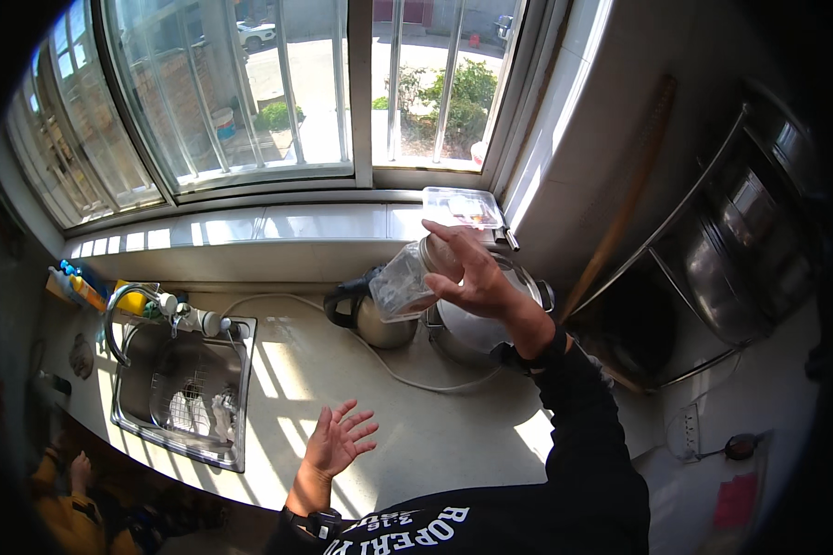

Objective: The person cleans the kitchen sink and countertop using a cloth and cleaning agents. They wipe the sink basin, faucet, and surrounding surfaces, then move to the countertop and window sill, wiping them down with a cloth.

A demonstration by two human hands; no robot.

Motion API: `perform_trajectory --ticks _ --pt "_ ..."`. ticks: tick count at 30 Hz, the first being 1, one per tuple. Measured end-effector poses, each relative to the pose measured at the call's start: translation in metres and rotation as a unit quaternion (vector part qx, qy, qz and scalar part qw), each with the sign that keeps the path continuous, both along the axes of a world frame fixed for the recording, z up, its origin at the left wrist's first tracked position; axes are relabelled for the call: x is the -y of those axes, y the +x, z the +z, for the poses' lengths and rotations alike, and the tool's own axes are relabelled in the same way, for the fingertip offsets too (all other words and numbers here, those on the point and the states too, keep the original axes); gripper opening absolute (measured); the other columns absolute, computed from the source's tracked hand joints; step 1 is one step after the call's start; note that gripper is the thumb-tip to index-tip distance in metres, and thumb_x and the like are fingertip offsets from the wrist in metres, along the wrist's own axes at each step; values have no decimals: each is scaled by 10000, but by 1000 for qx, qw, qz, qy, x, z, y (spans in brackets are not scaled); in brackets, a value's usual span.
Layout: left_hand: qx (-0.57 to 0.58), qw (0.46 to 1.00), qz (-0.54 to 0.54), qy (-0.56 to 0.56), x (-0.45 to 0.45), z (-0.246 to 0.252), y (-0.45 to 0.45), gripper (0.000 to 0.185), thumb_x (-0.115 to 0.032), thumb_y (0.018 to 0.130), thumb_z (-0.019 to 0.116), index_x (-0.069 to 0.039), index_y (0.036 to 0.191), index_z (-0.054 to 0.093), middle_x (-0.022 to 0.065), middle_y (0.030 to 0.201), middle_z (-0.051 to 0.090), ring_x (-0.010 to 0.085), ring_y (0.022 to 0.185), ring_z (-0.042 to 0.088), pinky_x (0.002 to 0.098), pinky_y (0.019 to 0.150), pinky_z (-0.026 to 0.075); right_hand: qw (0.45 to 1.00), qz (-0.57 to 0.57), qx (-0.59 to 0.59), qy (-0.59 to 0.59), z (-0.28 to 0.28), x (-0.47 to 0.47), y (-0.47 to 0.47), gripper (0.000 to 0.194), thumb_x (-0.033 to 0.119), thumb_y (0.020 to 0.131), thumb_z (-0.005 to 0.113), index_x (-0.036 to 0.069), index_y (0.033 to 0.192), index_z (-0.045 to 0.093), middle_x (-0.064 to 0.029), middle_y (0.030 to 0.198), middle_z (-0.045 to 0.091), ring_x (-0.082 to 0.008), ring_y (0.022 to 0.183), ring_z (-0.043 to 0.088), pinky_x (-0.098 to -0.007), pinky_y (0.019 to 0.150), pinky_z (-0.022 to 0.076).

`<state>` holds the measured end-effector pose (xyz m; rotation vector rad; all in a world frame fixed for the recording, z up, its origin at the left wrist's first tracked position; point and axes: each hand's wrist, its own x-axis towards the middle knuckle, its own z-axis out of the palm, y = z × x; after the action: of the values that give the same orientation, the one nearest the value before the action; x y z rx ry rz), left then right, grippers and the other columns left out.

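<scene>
My right hand [473, 274] grips a transparent jar [399, 283] by its lid end. The jar is tilted in the air, its base pointing left, above the electric kettle [386, 326] and beside a steel pot [461, 329] with handles. Most of the lid is hidden by my fingers. My left hand [339, 438] hovers over the pale countertop [416, 444], palm up and fingers spread, holding nothing. A transparent plastic box [461, 207] rests on the tiled windowsill [305, 223] just beyond my right hand.
A steel sink [245, 395] with a curved faucet [114, 316] is at left, bottles [87, 291] behind it. A pale cord [416, 385] crosses the counter. At right stand a metal rack [694, 187] with pans and a wooden stick [621, 201]. A person's yellow sleeve [76, 524] shows lower left.
</scene>
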<state>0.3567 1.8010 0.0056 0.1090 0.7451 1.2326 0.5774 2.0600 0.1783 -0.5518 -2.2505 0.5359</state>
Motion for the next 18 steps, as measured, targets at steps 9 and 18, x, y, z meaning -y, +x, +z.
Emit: perform_trajectory --ticks 9,18 --pt "-256 916 149 270 -61 21 72 701 -291 881 605 -109 1417 192 116 1305 416 253 1143 492 404 970 426 927 -62 -149 -337 -118 128 6 486 431 958 499 44 1242 430 -86 1047 521 -164 893 508 -302 777 456" --pt "-218 936 136 240 -64 8 84 701 -264 917 596 -58 1432 167 130 1310 402 233 1196 452 354 1031 360 861 0 -119 -495 -130 107 37 591 460 957 508 77 1379 348 -32 1154 501 -160 986 523 -304 887 437"
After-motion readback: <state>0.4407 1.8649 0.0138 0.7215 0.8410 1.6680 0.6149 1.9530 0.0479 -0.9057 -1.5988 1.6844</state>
